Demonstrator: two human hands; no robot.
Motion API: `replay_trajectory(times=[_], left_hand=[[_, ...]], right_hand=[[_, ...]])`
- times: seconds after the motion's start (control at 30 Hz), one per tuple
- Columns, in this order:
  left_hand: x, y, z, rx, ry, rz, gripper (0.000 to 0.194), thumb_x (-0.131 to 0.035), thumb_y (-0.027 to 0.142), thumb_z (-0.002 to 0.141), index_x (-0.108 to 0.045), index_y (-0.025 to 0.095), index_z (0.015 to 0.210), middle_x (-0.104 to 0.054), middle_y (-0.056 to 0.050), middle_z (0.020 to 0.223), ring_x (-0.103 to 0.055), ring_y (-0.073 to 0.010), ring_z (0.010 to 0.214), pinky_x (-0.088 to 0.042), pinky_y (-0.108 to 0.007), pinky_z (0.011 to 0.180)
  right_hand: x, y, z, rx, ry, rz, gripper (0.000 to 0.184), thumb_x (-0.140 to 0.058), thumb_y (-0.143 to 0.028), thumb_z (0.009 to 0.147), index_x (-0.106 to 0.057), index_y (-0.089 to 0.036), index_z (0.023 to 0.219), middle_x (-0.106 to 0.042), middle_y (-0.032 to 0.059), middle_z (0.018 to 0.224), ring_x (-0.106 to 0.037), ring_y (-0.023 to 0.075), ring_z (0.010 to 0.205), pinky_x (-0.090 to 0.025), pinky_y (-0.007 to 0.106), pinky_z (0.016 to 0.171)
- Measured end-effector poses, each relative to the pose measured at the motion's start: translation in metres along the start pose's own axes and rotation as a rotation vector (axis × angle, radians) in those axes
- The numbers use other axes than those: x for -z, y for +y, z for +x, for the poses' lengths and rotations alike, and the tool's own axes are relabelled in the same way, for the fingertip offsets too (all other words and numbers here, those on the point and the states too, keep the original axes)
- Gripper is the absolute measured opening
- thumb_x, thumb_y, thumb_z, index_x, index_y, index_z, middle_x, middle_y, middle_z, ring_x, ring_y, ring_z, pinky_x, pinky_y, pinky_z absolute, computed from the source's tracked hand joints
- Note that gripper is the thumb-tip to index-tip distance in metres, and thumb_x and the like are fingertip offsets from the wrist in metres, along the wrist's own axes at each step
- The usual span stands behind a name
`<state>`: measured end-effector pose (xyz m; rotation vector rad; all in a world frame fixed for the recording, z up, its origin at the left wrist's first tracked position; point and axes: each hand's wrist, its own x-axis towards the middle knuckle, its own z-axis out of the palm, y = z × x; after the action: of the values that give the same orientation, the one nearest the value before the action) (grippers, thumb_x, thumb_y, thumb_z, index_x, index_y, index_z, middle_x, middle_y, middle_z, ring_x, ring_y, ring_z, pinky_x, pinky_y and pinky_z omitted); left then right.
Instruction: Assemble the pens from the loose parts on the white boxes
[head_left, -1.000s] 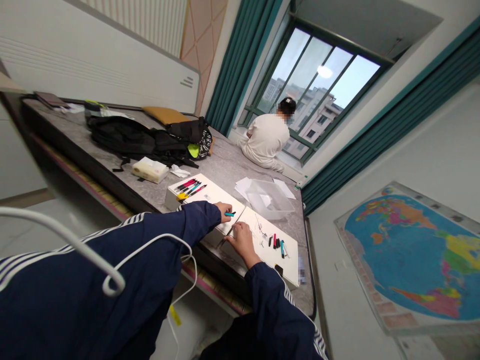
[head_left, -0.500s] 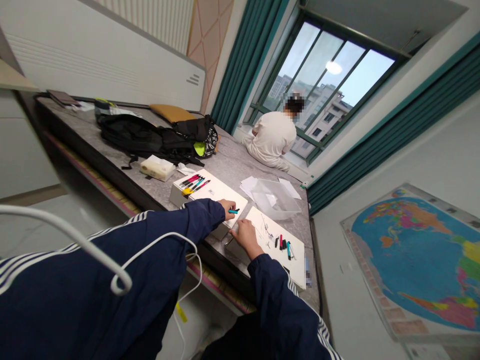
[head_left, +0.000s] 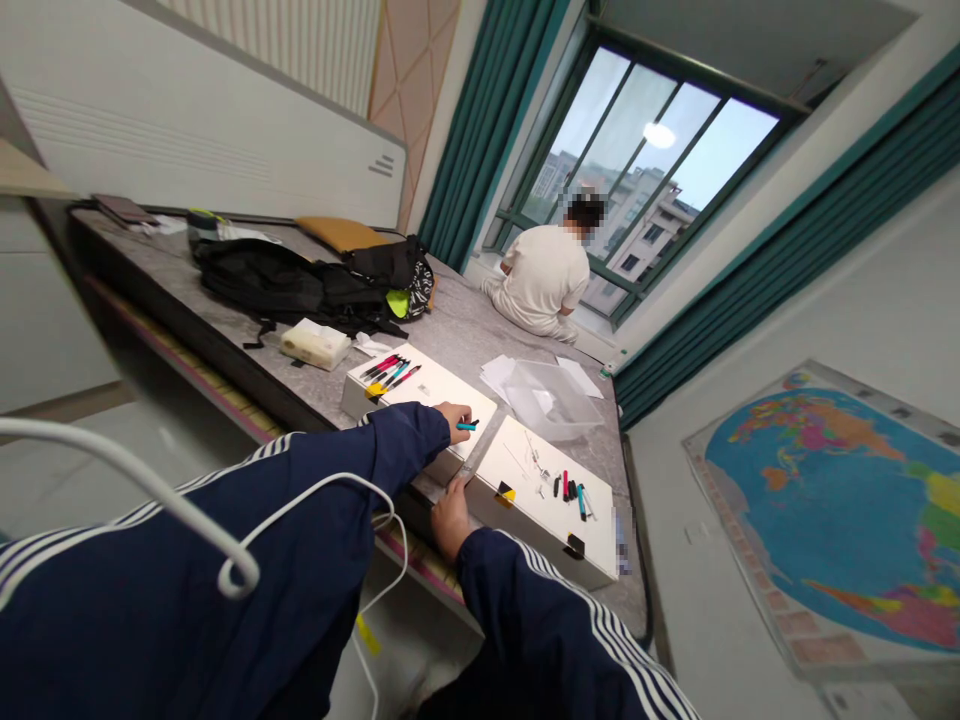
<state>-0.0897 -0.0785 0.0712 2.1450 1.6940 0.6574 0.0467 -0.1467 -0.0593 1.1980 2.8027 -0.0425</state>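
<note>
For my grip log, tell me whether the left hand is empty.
No, the left hand holds a turquoise piece in its fingers.

No legible txt, nos. or logos.

A home bedroom is indicated by the bed (head_left: 459, 312), its pale headboard (head_left: 247, 135) at far left, teal curtains (head_left: 491, 130) flanking the far window (head_left: 679, 135), and a world map (head_left: 847, 510) on the right wall (head_left: 885, 280).

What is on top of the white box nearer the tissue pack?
Pens lie at one end, with a small pale piece nearby; the left hand holds a teal pen part over the box. Anything beneath that hand and the navy sleeve is hidden.
</note>
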Motion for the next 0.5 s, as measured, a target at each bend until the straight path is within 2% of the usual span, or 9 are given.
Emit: replay_trajectory(times=[0.1,0.2,0.27,0.37,0.5], left_hand=[[-0.004,0.0,0.001,-0.015,-0.013,0.008,0.026,-0.056,0.031,0.066,-0.063,0.021,0.088,-0.069,-0.003,0.083,-0.062,-0.02,0.078,-0.044,-0.026,0.067],[-0.006,-0.001,0.0,-0.029,-0.013,-0.001,0.024,-0.056,0.031,0.066,-0.062,0.022,0.088,-0.069,-0.002,0.082,-0.062,-0.019,0.077,-0.043,-0.025,0.067],[-0.006,-0.003,-0.002,-0.027,-0.013,-0.009,0.023,-0.056,0.03,0.067,-0.062,0.022,0.088,-0.068,-0.001,0.08,-0.062,-0.0183,0.076,-0.043,-0.025,0.067],[-0.004,-0.006,-0.003,-0.012,-0.016,-0.01,0.023,-0.057,0.03,0.066,-0.062,0.022,0.087,-0.068,-0.001,0.08,-0.062,-0.018,0.076,-0.043,-0.025,0.069],[0.0,-0.009,-0.004,0.004,-0.012,-0.02,0.022,-0.057,0.029,0.067,-0.063,0.022,0.087,-0.068,-0.001,0.08,-0.061,-0.0168,0.074,-0.043,-0.025,0.07]], right_hand=[[-0.018,-0.005,0.011,-0.209,0.026,-0.15,0.014,-0.067,-0.02,0.07,-0.074,-0.015,0.081,-0.07,0.0145,0.099,-0.045,0.0414,0.118,-0.006,0.065,0.103],[-0.026,-0.003,0.018,-0.26,0.125,-0.06,0.02,-0.063,-0.03,0.075,-0.074,-0.017,0.085,-0.071,0.0142,0.096,-0.047,0.0392,0.118,-0.009,0.064,0.103],[-0.027,0.001,0.019,-0.241,0.1,-0.04,0.02,-0.061,-0.028,0.076,-0.073,-0.017,0.089,-0.07,0.0145,0.098,-0.046,0.0389,0.119,-0.009,0.066,0.102],[-0.024,0.006,0.014,-0.162,-0.012,-0.112,0.022,-0.06,-0.015,0.075,-0.072,-0.013,0.092,-0.069,0.0175,0.1,-0.046,0.0396,0.118,-0.01,0.067,0.1],[-0.014,0.011,0.007,-0.043,-0.01,-0.129,0.022,-0.053,-0.01,0.078,-0.072,-0.012,0.088,-0.07,0.018,0.091,-0.053,0.0383,0.11,-0.02,0.069,0.095]])
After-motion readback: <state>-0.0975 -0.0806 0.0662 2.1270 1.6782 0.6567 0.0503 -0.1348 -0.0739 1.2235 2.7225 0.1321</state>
